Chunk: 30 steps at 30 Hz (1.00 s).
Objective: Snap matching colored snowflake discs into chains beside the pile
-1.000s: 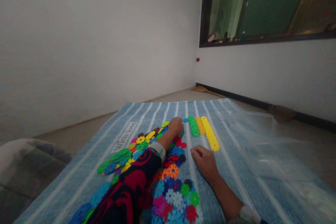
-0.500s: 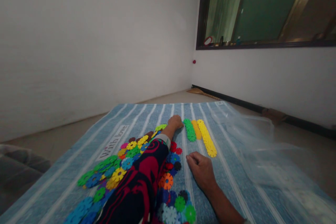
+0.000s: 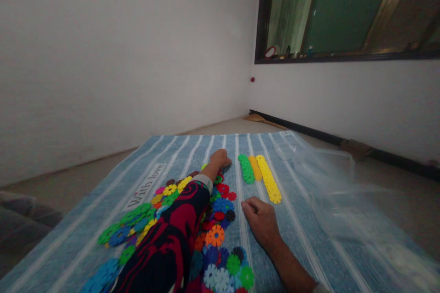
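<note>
My left hand [image 3: 220, 159] reaches to the far side of the pile of colourful notched discs [image 3: 215, 235], its fingers curled down and hidden from view. My right hand [image 3: 260, 219] rests on the striped cloth with its fingers closed; what they hold, if anything, is too small to name. Beyond it lie three rows of overlapping discs: a green row [image 3: 247, 169], a short orange row [image 3: 255, 168] and a longer yellow row [image 3: 268, 179]. The left sleeve covers part of the pile.
A blue striped cloth [image 3: 185, 155] covers the table. Clear plastic containers [image 3: 354, 210] stand along its right side. A broom [image 3: 256, 118] lies on the floor behind, below a window. Grey fabric [image 3: 24, 217] shows at the left edge.
My left hand has moved left, away from the green row, toward the far end of the pile. The whole view has shifted slightly. My right hand stays in place on the cloth.
</note>
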Each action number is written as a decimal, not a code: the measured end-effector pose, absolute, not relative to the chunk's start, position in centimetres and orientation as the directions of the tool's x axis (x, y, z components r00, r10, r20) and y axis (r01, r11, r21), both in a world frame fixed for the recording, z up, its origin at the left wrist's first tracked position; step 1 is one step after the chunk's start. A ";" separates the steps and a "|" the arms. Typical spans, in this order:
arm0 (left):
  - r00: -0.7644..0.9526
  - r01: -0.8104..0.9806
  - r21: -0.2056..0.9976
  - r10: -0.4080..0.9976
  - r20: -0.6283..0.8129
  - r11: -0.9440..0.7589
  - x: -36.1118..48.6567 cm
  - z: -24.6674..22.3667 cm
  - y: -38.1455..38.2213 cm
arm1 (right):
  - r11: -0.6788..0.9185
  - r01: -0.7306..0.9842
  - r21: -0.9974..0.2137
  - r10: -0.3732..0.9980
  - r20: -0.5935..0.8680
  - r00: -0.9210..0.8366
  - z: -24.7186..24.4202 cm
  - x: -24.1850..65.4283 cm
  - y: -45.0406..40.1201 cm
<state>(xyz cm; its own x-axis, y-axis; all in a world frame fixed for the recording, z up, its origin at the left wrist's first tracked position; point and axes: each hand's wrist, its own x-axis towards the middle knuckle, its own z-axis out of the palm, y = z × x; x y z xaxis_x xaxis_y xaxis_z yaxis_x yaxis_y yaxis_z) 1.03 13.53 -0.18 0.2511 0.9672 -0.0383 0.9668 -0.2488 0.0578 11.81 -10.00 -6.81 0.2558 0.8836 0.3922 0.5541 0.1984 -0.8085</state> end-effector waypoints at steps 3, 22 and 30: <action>0.243 0.969 0.048 0.969 -0.043 -0.241 0.5 -0.1 13.5 | 0.190 0.547 -0.815 0.888 0.380 0.258 -6.7 11.9 -10.0; 0.291 0.957 -0.027 0.957 0.021 -0.290 -2.4 1.9 10.3 | 0.193 0.550 -0.813 0.898 0.373 0.236 -6.9 12.3 -10.1; 0.377 0.925 -0.050 0.926 -0.019 -0.378 -7.0 3.2 4.8 | 0.198 0.557 -0.806 0.907 0.366 0.207 -7.2 12.6 -9.9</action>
